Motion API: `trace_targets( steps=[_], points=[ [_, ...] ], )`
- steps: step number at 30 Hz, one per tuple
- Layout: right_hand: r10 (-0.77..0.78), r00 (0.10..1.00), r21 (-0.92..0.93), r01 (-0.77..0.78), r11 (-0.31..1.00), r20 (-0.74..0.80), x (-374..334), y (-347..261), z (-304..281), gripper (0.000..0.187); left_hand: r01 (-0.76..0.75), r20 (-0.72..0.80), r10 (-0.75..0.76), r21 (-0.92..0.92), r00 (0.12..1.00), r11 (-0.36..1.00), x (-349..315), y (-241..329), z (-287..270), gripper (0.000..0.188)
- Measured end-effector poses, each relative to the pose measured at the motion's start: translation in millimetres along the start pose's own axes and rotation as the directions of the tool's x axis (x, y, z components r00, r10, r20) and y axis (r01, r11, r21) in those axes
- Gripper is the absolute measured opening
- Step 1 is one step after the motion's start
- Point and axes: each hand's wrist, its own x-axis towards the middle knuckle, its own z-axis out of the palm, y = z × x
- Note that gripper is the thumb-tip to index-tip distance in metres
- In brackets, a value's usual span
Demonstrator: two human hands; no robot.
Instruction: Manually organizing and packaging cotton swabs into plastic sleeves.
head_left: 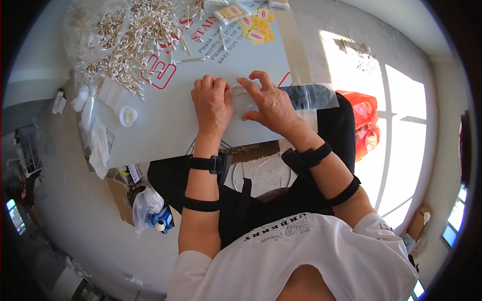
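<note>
Over the grey printed board on the table (175, 125), my left hand (212, 105) has its fingers curled down, gripping the end of what looks like a few cotton swabs (239, 90). They are mostly hidden, so how many cannot be told. My right hand (272, 103) is beside them on the right, thumb and fingers apart, with the index fingertip close to the swabs. A large heap of loose cotton swabs (133, 45) lies beyond my left hand, partly under a clear plastic bag (95, 30). A few single swabs lie scattered near it.
Yellow paper labels (261, 27) and a packed bundle of swabs (232, 12) lie at the far side. A small round white container (128, 116) stands on the left. Clear film (314, 96) overhangs the right edge, near a red plastic bag (364, 123).
</note>
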Motion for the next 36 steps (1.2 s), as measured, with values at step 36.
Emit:
trace_targets(
  steps=[36],
  points=[
    [-0.085,0.994,-0.045,0.088,0.995,0.067,165,11,39,0.010,-0.010,-0.008,0.010,-0.043,1.000,0.999,9,-31,-17,0.016]
  ],
)
